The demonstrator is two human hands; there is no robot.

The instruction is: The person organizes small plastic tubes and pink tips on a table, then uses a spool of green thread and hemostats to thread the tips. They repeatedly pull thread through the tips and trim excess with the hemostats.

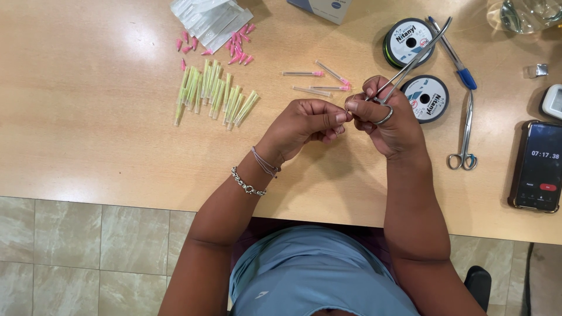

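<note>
My right hand (pixel 386 120) is closed around the ring handles of metal forceps (pixel 413 61), whose long jaws point up and to the right over the spools. My left hand (pixel 310 122) is pinched shut right beside it, thumb and fingers touching the right hand's fingertips; whatever small thing it pinches is too small to make out. Both hands hover above the wooden table (pixel 88 117), near its middle. Just beyond the hands lie three needles with pink hubs (pixel 319 82).
A row of several yellow-green capped needles (pixel 213 93) and loose pink caps (pixel 237 44) lie at the left, below clear plastic packets (pixel 211 17). Two thread spools (pixel 410 41), a blue pen (pixel 456 55), a second pair of forceps (pixel 465 134) and a phone (pixel 538 167) sit at the right.
</note>
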